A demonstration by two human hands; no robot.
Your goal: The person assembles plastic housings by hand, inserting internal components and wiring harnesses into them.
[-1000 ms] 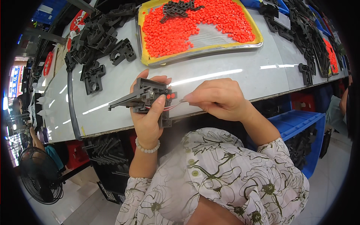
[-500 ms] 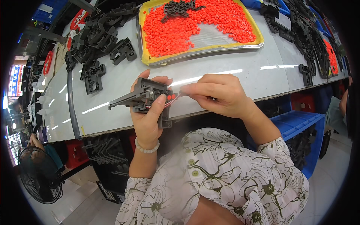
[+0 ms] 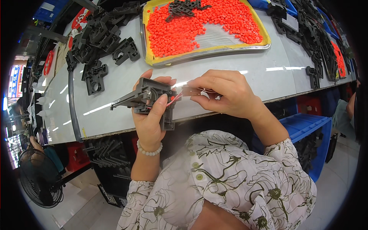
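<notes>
Here, a tray [image 3: 211,52] beyond the housing [image 3: 145,85] contains red pieces [image 3: 168,38].

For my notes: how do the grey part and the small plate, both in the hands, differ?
The grey part is larger and bulky; the plate is small and flat. The left hand grips the grey part; the right hand pinches the plate. Hands partly cover both.

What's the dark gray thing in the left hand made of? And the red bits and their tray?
Dark gray part: probably matte plastic; its ribs look molded.
Red bits: likely plastic too, evenly colored; too small to judge finish surely.
Tray: seemingly shiny metal; its rim gleams silver.
</notes>
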